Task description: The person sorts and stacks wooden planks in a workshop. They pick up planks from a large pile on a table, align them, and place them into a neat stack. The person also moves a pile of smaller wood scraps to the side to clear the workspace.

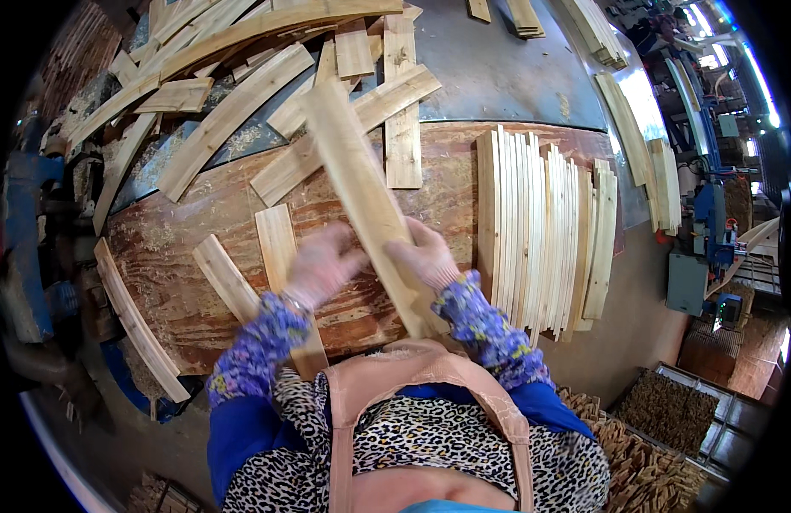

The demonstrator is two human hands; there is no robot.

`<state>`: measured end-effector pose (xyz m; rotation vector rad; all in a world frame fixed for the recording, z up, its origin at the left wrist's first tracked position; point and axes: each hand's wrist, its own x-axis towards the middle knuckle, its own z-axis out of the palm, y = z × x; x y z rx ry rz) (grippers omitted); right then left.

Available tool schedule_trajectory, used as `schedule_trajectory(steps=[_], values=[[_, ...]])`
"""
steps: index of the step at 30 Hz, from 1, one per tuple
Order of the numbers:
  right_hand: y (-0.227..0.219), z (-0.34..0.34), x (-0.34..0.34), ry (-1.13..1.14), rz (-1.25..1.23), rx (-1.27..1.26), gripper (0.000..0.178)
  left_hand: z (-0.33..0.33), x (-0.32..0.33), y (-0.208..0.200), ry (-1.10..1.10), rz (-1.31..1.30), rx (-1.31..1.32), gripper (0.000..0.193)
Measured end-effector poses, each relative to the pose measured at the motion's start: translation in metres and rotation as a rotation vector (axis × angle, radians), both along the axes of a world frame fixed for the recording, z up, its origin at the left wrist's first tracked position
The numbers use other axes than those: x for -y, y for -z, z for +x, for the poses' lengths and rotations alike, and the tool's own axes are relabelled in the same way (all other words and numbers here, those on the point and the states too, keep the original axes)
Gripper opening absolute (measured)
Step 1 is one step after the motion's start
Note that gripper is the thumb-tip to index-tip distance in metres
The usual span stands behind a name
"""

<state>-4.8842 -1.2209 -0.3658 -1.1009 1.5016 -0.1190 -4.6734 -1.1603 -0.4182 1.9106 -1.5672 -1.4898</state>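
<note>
A long pale wooden board (354,175) slants up and away from my body, its near end close to my apron. My right hand (425,255) grips its right edge, with the thumb lying across the face. Left of the board, my left hand (323,267) is blurred by motion; its thumb and fingers look apart, with nothing seen between them. Beneath that hand a shorter board (278,235) lies on the brown wooden tabletop (173,282). Another board (229,278) rests at an angle beside it, partly hidden by my left sleeve.
Many loose boards (233,111) lie in a crossed heap at the far left. On the right, a row of boards (532,231) stands on edge, packed together. A curved-looking board (139,321) overhangs the left table edge. Wood scraps (652,470) fill the lower right floor.
</note>
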Motion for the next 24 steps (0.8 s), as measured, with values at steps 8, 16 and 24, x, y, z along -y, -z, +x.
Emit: schedule_trajectory(steps=[8,16,24], values=[[0.098,-0.158,-0.026,-0.036,-0.96,-0.87,0.056,0.101,0.116,0.091,0.135,-0.207,0.923,0.097],[0.076,-0.143,-0.015,0.036,-0.816,-0.634,0.063,0.076,0.1,0.034,0.068,-0.305,0.497,0.072],[0.07,-0.023,0.056,0.437,0.171,0.522,0.052,-0.035,0.063,0.055,-0.422,0.342,-1.116,0.043]])
